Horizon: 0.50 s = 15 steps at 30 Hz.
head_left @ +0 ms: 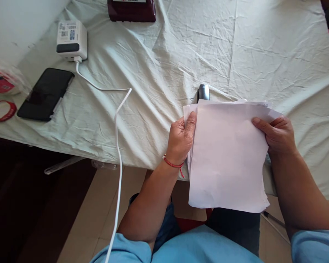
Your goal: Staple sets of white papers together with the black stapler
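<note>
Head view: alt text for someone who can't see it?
A person's hands hold a stack of white paper by its sides, over the near edge of a cloth-covered table. To the left lie a black phone, a red ring and a white box with a white cable plugged in.
</note>
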Available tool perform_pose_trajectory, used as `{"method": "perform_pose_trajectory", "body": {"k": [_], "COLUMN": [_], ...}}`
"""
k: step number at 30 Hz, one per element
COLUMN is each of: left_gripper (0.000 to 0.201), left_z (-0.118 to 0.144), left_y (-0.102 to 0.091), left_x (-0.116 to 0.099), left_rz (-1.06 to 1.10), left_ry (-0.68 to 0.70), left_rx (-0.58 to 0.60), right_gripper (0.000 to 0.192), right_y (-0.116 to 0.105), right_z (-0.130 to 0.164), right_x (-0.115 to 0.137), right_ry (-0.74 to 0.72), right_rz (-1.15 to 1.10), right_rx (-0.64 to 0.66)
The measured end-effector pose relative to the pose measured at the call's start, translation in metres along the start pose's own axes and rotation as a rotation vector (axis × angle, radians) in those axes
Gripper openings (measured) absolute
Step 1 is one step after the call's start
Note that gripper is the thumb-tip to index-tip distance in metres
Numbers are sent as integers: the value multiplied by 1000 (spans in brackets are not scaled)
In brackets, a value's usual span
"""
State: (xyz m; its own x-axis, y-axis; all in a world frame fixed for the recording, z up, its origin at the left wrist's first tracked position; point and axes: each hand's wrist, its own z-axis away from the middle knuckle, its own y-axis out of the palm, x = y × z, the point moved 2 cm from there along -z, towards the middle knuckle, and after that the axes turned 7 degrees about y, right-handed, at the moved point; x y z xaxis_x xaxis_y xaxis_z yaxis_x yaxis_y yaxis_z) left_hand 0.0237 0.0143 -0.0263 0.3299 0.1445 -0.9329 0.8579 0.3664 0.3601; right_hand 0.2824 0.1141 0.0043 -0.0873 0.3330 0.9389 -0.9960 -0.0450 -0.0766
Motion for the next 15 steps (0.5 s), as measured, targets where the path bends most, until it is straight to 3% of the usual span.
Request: {"method": "perform_pose_trajectory", "body": {"k": [15], "left_gripper": [57], "left_z": [4], "left_y": [-1], "left_x": [1], "left_rz": [35], "left_ry": [-24], "left_rx": [27], "right_gripper": [43], "right_y": [1], "right_z": [-1], "right_x": [-2], "right_ry": [-69], "right_rz": [-7], "right_rx": [1]}}
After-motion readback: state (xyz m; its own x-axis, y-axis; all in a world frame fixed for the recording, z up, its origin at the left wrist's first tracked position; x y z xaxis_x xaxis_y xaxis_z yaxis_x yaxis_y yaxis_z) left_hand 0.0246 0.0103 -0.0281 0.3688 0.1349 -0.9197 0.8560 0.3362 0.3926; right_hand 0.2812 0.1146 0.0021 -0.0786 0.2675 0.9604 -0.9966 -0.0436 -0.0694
